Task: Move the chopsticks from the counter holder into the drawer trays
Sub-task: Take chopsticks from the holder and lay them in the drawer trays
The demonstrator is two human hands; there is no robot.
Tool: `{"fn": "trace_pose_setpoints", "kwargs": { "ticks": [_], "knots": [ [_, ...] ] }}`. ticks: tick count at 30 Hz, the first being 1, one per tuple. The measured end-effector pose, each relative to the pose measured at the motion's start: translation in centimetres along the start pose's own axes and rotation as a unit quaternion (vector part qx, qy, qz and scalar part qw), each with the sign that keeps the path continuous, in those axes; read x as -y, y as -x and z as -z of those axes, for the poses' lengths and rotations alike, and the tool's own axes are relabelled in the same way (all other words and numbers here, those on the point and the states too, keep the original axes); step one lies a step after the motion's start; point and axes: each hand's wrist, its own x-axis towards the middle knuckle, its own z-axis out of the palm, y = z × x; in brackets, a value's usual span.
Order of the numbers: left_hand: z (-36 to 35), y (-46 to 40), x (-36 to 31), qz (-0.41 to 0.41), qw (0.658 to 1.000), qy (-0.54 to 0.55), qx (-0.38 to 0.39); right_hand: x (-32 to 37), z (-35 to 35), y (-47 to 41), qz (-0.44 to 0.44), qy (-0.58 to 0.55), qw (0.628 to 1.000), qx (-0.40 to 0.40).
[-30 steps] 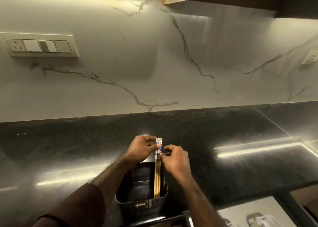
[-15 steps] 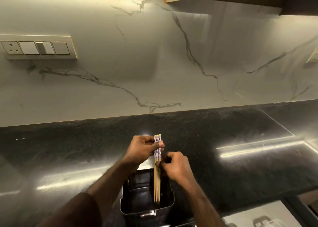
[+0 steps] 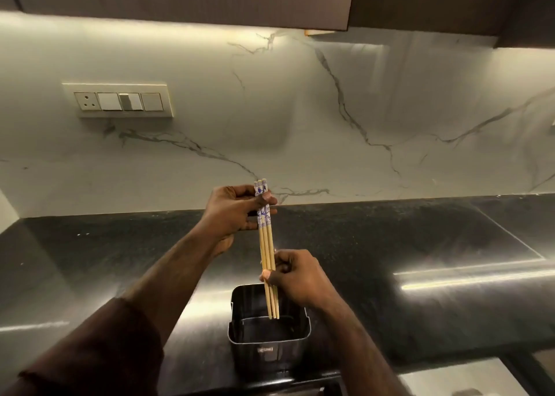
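A small bundle of wooden chopsticks (image 3: 266, 245) with blue-and-white patterned tops stands nearly upright. Their tips hang just inside the mouth of a dark square metal holder (image 3: 267, 338) on the black counter. My left hand (image 3: 234, 212) pinches the bundle near its patterned top. My right hand (image 3: 295, 278) grips the plain shafts lower down, just above the holder's far rim. The holder looks empty apart from the tips. The drawer trays are not in view.
The glossy black counter (image 3: 420, 245) runs left and right, with a marble backsplash behind it. A switch and socket panel (image 3: 118, 100) sits on the wall at left. Dark cabinets hang overhead. A pale surface (image 3: 450, 380) shows below the counter's front edge at right.
Both hands have lifted the chopsticks up out of the holder; my left hand rose with the tops, while my right hand slid lower on the shafts. The camera tilted up.
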Motion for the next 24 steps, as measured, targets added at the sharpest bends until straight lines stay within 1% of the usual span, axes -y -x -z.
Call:
{"fn": "trace_pose_setpoints", "kwargs": {
  "ticks": [3,6,9,11,16,19,24],
  "knots": [
    [0.5,1.6,-1.8,-0.018,1.0,0.025,-0.002,1.2,0.0,2.0,-0.001,-0.004,1.0,0.028],
    [1.3,3.6,-3.3,-0.035,0.998,0.047,0.016,1.9,-0.3,4.8,-0.008,-0.026,0.999,0.042],
    [1.8,5.5,-4.0,-0.046,0.996,0.065,0.033,1.7,-1.0,8.1,-0.021,-0.098,0.993,0.063],
    [1.8,6.9,-3.8,-0.046,0.995,0.082,0.037,1.4,-1.3,10.3,-0.034,-0.156,0.985,0.062],
    [-1.0,10.4,-2.0,-0.022,0.992,0.104,0.071,0.0,-1.0,16.3,-0.061,-0.168,0.984,0.019],
    [-4.6,12.6,-1.3,0.0,0.988,0.11,0.107,-1.1,0.5,20.4,-0.083,-0.155,0.984,-0.021],
    [-12.1,16.3,-0.2,0.019,0.979,0.11,0.173,-3.0,5.3,27.1,-0.111,-0.143,0.98,-0.086]
  ]
}}
